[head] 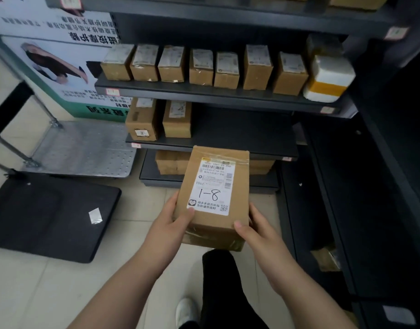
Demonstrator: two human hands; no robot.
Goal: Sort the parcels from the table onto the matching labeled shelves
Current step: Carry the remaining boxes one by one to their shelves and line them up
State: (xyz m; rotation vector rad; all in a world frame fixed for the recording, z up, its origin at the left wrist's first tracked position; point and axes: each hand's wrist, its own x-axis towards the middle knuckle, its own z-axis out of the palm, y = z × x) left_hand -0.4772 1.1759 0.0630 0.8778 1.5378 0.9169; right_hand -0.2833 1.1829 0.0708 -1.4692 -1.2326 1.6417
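Observation:
I hold a brown cardboard parcel [237,176] in front of me, its white label facing up with "1-8" handwritten on it. My left hand [171,222] grips its lower left corner, thumb on top. My right hand [256,231] grips the lower right corner, thumb on the top face. The parcel hovers in front of the dark shelf unit [216,96]. Several brown parcels [202,67] stand in a row on the upper shelf with a small pink tag [113,92] at its left edge. Two parcels [156,119] stand on the shelf below.
A white and yellow foam box [327,79] sits at the right end of the upper shelf. More boxes [171,162] lie on the bottom shelf. A metal platform trolley [85,148] and a black mat [50,214] lie on the tiled floor at left. Another dark rack [382,186] stands at right.

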